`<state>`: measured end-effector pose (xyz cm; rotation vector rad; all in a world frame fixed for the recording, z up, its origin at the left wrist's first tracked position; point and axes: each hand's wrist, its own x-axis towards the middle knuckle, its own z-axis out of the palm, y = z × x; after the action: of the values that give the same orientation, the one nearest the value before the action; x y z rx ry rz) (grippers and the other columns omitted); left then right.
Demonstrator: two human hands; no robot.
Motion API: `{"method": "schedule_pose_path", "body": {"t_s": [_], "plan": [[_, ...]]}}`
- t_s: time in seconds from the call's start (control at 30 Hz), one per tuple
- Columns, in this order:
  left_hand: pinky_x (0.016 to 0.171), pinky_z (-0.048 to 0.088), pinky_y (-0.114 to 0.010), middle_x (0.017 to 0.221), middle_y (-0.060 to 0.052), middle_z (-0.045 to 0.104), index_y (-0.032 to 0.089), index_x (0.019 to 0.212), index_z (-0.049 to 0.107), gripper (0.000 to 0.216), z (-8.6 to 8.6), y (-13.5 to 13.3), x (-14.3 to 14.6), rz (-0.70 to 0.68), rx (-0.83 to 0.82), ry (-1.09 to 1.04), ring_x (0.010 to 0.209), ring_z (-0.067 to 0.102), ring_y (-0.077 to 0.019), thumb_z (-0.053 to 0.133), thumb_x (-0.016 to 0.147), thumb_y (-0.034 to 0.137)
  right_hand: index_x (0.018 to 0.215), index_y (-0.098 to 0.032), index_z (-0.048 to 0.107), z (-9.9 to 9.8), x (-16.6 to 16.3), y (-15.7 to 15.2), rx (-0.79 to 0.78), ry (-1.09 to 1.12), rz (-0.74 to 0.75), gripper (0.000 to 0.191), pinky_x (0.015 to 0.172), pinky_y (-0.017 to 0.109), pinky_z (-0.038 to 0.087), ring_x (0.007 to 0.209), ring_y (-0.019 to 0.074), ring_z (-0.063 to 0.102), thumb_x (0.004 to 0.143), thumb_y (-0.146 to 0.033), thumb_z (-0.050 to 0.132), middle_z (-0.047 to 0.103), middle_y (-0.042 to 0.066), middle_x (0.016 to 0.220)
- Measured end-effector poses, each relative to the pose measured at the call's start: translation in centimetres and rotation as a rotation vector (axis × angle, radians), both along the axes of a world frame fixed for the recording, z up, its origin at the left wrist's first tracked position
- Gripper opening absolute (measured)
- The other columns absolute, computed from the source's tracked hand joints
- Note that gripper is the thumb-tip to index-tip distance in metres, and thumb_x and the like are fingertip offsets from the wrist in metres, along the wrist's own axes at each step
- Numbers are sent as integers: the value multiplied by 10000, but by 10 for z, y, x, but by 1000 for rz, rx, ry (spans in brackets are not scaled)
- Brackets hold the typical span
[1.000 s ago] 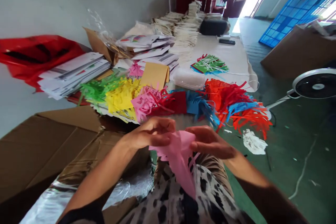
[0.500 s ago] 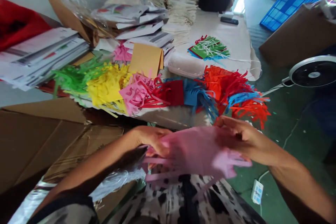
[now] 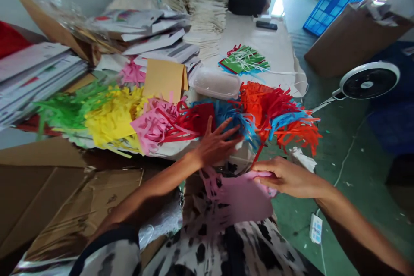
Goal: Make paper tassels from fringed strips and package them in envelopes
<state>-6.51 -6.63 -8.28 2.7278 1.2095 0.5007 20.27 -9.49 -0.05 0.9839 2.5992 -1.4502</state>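
A pink fringed sheet [image 3: 247, 198], cut into strips on its left side, hangs above my lap. My right hand [image 3: 280, 177] pinches it by its upper right edge. Fingers spread, my left hand [image 3: 220, 140] is over the near edge of the table, at the blue fringed sheets [image 3: 231, 114]; whether it touches them I cannot tell. Just left of those lies a red fringed sheet [image 3: 202, 118]. Farther left come piles of pink strips [image 3: 155, 123], yellow strips [image 3: 114, 116] and green strips [image 3: 74, 103]. Orange and red strips [image 3: 258, 99] lie to the right.
Behind the strips are a clear plastic tray [image 3: 216, 83], a tan envelope [image 3: 164, 78] and a green fringed bundle [image 3: 244, 59]. Stacked printed cards [image 3: 42, 73] stand at left, above a cardboard box [image 3: 42, 189]. A fan [image 3: 368, 82] and a power strip [image 3: 316, 228] are at right.
My left hand has let go of the pink fringed sheet and reached forward to the table, fingers spreading. My right hand keeps hold of the sheet, which now hangs lower. The view has shifted right.
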Motion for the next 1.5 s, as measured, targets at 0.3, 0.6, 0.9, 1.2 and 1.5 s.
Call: {"method": "schedule_pose_path", "body": {"t_s": [0.3, 0.6, 0.9, 1.2, 1.5], "plan": [[1308, 123, -655, 1659, 11, 475, 426, 1555, 501, 483, -12, 68, -40, 16, -158, 69, 1603, 291, -338, 493, 1074, 468, 851, -206, 591, -1, 16, 4, -87, 12, -46, 315, 560, 259, 265, 565, 98, 423, 1067, -424, 522, 493, -62, 633], [1240, 344, -593, 1476, -66, 665, 305, 1202, 792, 259, 16, 59, -52, 32, -2, -352, 1465, 510, -287, 652, 1006, 400, 884, -188, 636, -11, 16, 27, -62, 217, -235, 366, 572, 234, 333, 653, 109, 436, 1025, -522, 582, 490, -35, 736], [698, 546, -265, 969, -36, 744, 168, 1310, 651, 705, 25, -10, -20, -48, -1081, -678, 831, 699, -170, 875, 745, 526, 983, -193, 685, -21, 4, 37, 35, 270, -339, 316, 727, 271, 462, 828, 164, 586, 1035, -481, 567, 651, 26, 911], [729, 554, -330, 978, -67, 720, 164, 1277, 644, 626, 56, -9, -103, 395, -602, -267, 869, 690, -237, 839, 778, 488, 1388, -203, 608, -57, -5, 32, 233, 33, -514, 449, 585, 285, 415, 589, 175, 579, 995, -419, 575, 656, -9, 709], [1265, 366, -580, 1586, -197, 535, 138, 1571, 461, 775, 4, -79, -2, -56, -9, -130, 1514, 463, -359, 707, 937, 509, 1472, -170, 547, -53, -16, 20, 479, -275, -480, 495, 675, 340, 463, 740, 254, 689, 1011, -352, 549, 741, 72, 814]]}}
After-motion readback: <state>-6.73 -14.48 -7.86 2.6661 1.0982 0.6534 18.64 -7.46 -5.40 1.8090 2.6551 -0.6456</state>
